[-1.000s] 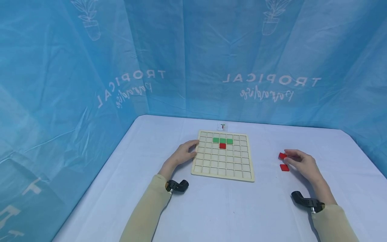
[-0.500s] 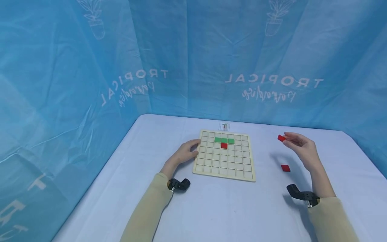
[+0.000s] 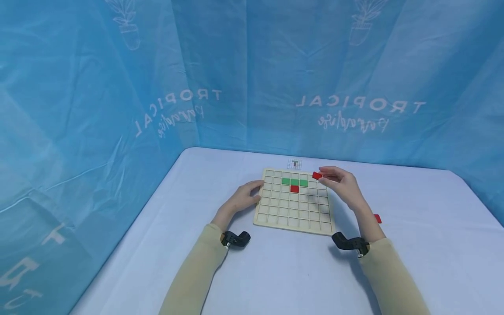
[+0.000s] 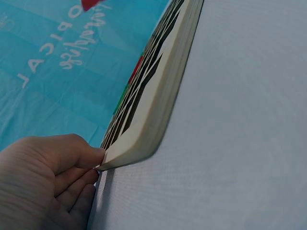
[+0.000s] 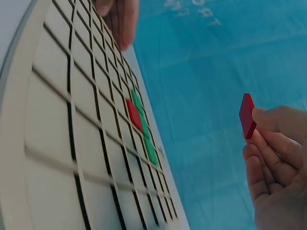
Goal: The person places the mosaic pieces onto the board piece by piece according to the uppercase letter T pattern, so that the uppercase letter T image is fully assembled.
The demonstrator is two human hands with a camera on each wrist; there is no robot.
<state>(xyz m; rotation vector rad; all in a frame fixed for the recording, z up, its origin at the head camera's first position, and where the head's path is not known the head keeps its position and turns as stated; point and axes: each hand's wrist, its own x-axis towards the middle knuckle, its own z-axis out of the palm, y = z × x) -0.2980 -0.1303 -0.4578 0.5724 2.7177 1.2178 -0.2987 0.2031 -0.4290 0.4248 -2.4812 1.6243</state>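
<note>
My right hand (image 3: pixel 342 186) pinches a small red square tile (image 5: pixel 247 116) between thumb and fingertips, raised above the upper right part of a pale grid board (image 3: pixel 292 216). A row of green tiles (image 3: pixel 295 182) lies in the board near its far side. Directly below the middle one sits a red tile (image 3: pixel 294 189). My left hand (image 3: pixel 239 199) rests against the board's left edge, thumb and fingers touching the rim. In the left wrist view its thumb (image 4: pixel 91 155) lies right at the board's edge.
Another red tile (image 3: pixel 377 218) lies on the white-covered table (image 3: pixel 275 271), partly hidden behind my right forearm. A small printed grid card (image 3: pixel 294 164) with a T pattern lies just beyond the board. A blue curtain (image 3: pixel 267 87) hangs behind and at the left.
My right hand has lifted a red tile off the table at the right and carried it left over the board. My left hand has stayed at the board's left edge.
</note>
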